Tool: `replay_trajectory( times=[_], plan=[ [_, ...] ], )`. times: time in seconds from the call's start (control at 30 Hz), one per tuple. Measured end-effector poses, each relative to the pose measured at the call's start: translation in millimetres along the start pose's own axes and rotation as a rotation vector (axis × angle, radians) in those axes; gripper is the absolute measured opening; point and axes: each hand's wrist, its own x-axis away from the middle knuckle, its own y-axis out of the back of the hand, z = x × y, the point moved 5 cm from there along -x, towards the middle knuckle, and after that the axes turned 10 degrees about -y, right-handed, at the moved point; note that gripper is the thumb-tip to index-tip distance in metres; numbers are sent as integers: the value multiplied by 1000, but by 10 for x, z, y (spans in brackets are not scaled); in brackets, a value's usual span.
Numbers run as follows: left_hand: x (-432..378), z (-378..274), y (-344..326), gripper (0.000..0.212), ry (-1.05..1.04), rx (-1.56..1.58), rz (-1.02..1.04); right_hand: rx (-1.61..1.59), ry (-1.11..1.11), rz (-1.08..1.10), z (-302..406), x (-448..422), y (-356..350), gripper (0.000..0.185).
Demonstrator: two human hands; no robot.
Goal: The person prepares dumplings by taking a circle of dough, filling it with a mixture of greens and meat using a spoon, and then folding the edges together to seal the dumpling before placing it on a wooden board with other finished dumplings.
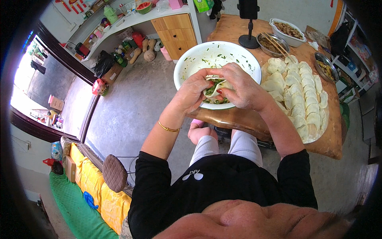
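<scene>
A dumpling wrapper point(226, 86) with chopped green filling point(213, 86) is held between both my hands, partly folded, its filling still showing. My left hand point(194, 89) grips its left side, while my right hand point(241, 86) pinches the right edge with thumb and fingers. Both hands look dusted with flour. Directly below them stands a large white basin point(194, 61), with bits of green on its wall and some filling at the bottom. Several folded dumplings point(298, 101) lie in rows on a round board point(322, 136) to the right.
On the wooden table point(226, 28) stand a phone on a stand point(249, 24), a metal bowl with chopsticks point(270, 44), a white bowl of brown food point(288, 30) and another metal bowl point(326, 67). A wooden drawer unit point(174, 30) is behind; a yellow-cushioned sofa point(92, 176) is at left.
</scene>
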Motion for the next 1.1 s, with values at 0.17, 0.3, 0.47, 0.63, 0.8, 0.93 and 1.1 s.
replay_trajectory(
  times=[0.17, 0.3, 0.47, 0.63, 0.8, 0.93, 1.1],
  plan=[
    [-9, -10, 12, 39, -2, -121, -27, 44, 54, 42, -39, -5, -57, 35],
    [-30, -20, -26, 42, 22, -133, -13, 31, 52, 22, -37, -12, -52, 28],
    [-8, -35, -30, 45, 30, -69, -21, 4, 51, 2, -41, -34, -53, 18],
    [-9, -68, -73, 44, 20, -44, 9, 22, 78, -27, -76, -60, -63, 14],
    [-19, 1, 15, 39, 3, -6, 32, 134, 229, -81, -45, -49, -77, 13],
    [4, 2, -2, 35, -8, 22, -33, 178, 230, -66, -57, -43, -82, 20],
    [-13, 39, 65, 34, 23, 55, 0, 127, 188, -77, -79, -23, -68, 36]
  ],
)
